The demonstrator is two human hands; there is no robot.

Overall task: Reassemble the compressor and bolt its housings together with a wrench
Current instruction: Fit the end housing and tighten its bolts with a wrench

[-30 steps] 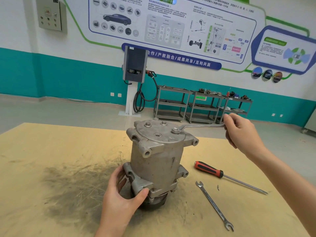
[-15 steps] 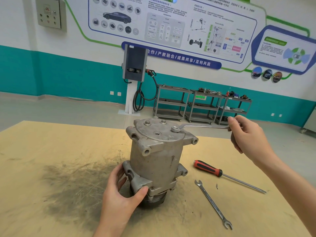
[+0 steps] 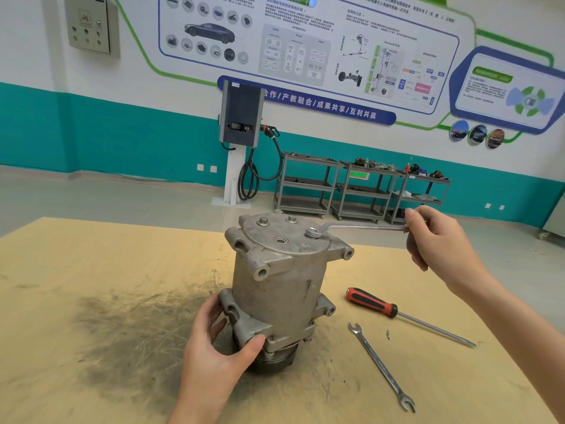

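Observation:
A grey metal compressor (image 3: 281,286) stands upright on the wooden table (image 3: 91,270), its dark pulley end down. Three bolts show on its flat top cover. A ring wrench (image 3: 360,228) sits on the right-hand bolt (image 3: 312,232), its handle pointing right. My right hand (image 3: 437,237) grips the far end of that handle. My left hand (image 3: 220,347) holds the lower housing flange at the front left, thumb against the flange.
A red-and-black screwdriver (image 3: 376,302) and an open-ended spanner (image 3: 382,365) lie on the table right of the compressor. A dark scuffed patch marks the table at the left. Shelving carts (image 3: 360,191) and a wall charger (image 3: 241,117) stand far behind.
My right hand has swung the wrench handle slightly, its end moving a little right and toward me. The left hand has kept its hold on the lower flange.

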